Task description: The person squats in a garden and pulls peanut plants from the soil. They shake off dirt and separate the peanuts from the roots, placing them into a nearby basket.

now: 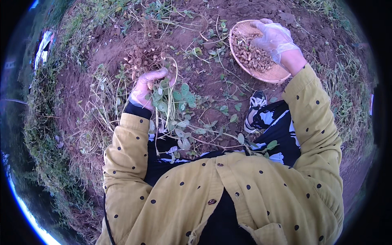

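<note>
My left hand [149, 87], in a clear plastic glove, is closed round the stems of an uprooted peanut plant [167, 98]. Its roots and pods [141, 59] stick out beyond my fingers, and its green leaves hang down toward my lap. Over at the right, my right hand [274, 38], gloved the same way, is over a shallow round woven basket [281, 75]. Its fingers look apart above the peanuts [251, 55] heaped inside; the palm side is hidden. Many unshelled peanuts cover the basket's middle and left.
Brown soil [196, 32] with scattered leaves and vines lies in front of me. Pulled, drying stems [102, 104] are strewn at the left. My shoe [256, 106] is just below the basket. Grass [347, 90] grows along the right side, and a trailing vine [220, 132] crosses my legs.
</note>
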Motion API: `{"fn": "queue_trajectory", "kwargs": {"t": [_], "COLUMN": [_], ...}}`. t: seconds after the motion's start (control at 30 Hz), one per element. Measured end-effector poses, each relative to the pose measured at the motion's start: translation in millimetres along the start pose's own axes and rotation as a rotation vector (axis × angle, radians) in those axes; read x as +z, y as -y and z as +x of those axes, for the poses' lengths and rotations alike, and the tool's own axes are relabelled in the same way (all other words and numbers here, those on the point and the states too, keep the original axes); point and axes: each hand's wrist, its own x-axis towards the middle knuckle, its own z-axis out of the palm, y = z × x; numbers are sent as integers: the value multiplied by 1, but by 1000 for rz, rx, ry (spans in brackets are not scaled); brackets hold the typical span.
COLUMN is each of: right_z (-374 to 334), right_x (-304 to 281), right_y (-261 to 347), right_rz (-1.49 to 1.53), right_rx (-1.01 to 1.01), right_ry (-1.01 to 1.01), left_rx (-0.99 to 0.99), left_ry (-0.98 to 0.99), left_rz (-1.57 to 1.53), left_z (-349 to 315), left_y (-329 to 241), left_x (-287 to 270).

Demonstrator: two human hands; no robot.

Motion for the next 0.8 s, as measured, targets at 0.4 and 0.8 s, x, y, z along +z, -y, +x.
{"fn": "queue_trajectory", "kwargs": {"t": [0.4, 0.8], "right_z": [-15, -14], "right_x": [22, -6], "right_y": [119, 123], "right_rz": [524, 989], "right_rx": [-329, 14], "right_ry": [-20, 439], "left_rx": [-152, -69], "left_ry": [-92, -234], "left_rz": [392, 135], "left_z": [5, 14], "left_y": [34, 25], "left_x": [43, 24]}}
